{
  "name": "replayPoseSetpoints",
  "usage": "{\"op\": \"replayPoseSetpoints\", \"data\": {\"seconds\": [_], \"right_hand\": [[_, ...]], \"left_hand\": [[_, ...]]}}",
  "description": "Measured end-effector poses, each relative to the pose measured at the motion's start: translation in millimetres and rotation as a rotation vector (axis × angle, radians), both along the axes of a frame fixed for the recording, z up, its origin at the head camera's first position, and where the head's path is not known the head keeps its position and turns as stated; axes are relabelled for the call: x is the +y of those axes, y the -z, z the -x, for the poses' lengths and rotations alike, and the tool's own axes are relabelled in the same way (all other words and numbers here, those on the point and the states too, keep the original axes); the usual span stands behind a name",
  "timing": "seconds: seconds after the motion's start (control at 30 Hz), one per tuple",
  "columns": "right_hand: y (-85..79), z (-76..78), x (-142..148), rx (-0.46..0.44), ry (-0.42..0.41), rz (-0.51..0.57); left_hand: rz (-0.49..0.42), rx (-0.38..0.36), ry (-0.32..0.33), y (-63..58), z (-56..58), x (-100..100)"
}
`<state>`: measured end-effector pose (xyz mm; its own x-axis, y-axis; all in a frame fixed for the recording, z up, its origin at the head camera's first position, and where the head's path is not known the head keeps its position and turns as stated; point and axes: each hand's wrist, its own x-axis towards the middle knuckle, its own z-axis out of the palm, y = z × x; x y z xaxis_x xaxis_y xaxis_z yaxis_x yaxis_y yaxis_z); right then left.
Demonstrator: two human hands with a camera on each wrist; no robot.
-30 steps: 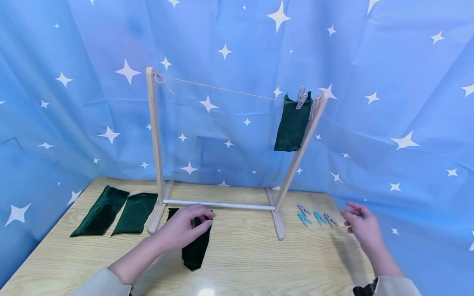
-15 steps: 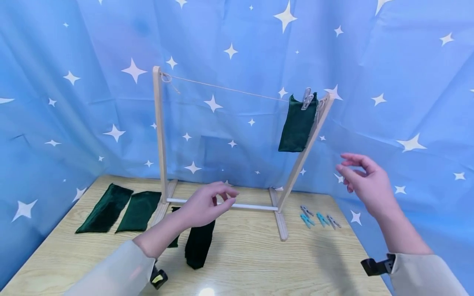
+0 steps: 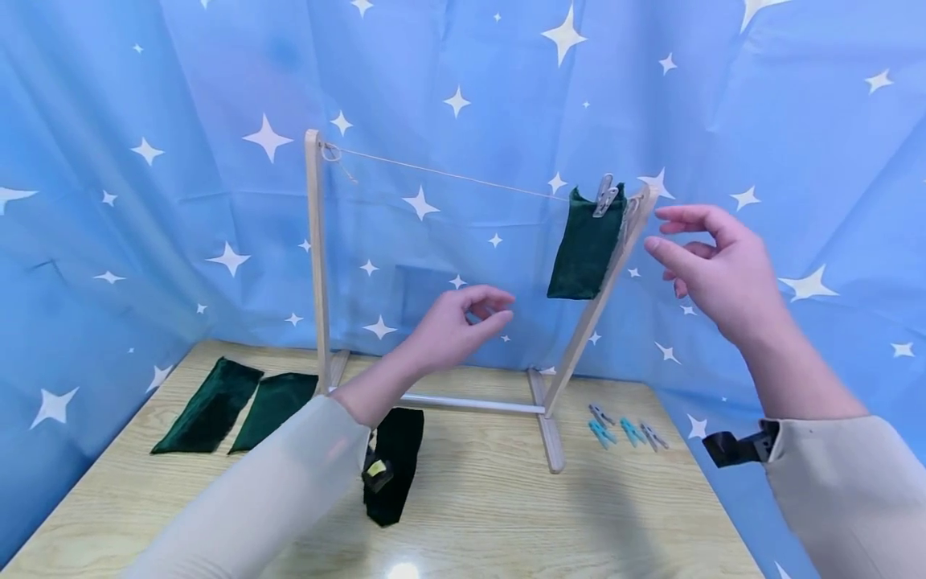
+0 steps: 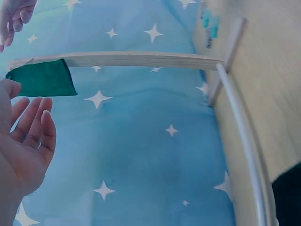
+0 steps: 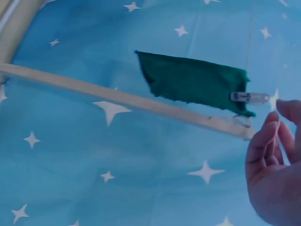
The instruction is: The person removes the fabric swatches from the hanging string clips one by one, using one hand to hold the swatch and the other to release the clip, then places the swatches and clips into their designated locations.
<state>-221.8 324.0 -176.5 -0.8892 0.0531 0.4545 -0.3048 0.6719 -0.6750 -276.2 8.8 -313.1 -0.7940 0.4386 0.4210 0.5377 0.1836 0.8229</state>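
Note:
A dark green cloth (image 3: 584,249) hangs at the right end of the string (image 3: 448,171), with a grey clothespin (image 3: 604,195) clipped over its top edge. Just right of the post top, my right hand (image 3: 723,269) is raised in the air, fingers loosely bent, holding nothing. In the right wrist view its fingertips are near the clothespin (image 5: 249,97). My left hand (image 3: 463,326) hovers below and left of the hanging cloth, also with nothing in it. The left wrist view shows relaxed fingers (image 4: 35,120) near the green cloth (image 4: 44,79).
A wooden stand (image 3: 318,257) carries the string; a white bar (image 3: 470,404) joins its feet. On the table, more green cloths lie flat: one (image 3: 210,406) far left, another (image 3: 278,406) beside it, and a darker one (image 3: 394,474) partly behind my left sleeve. Several clothespins (image 3: 629,432) lie at right.
Both hands have risen from near the table: the left up and rightward away from the dark cloth, the right up beside the stand's right post. The view has shifted slightly.

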Motion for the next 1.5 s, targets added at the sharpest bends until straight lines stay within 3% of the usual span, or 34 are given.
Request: {"op": "replayPoseSetpoints", "data": {"seconds": [0.17, 0.4, 0.7, 1.0, 1.37, 1.5], "right_hand": [[-16.1, 7.6, -11.9, -0.01, 0.01, -0.005], [-37.9, 25.7, -30.2, -0.052, -0.027, -0.004], [-46.2, 43.0, -42.8, -0.092, -0.06, -0.027], [-42.2, 51.3, -42.6, -0.137, -0.07, -0.062], [-41.7, 56.4, -43.2, -0.163, -0.099, -0.075], [-42.4, 55.9, -39.4, -0.143, -0.087, -0.053]], "left_hand": [[-0.064, -0.033, -0.029, -17.3, 12.6, 15.3], [-0.099, -0.019, -0.032, -47.4, 32.1, 41.3], [-0.11, -0.064, -0.059, -76.4, 52.5, 80.1], [-0.126, -0.118, -0.033, -76.7, 61.0, 103.2], [-0.23, -0.139, -0.028, -66.1, 62.6, 100.9], [-0.228, -0.144, -0.028, -66.4, 62.5, 99.2]]}}
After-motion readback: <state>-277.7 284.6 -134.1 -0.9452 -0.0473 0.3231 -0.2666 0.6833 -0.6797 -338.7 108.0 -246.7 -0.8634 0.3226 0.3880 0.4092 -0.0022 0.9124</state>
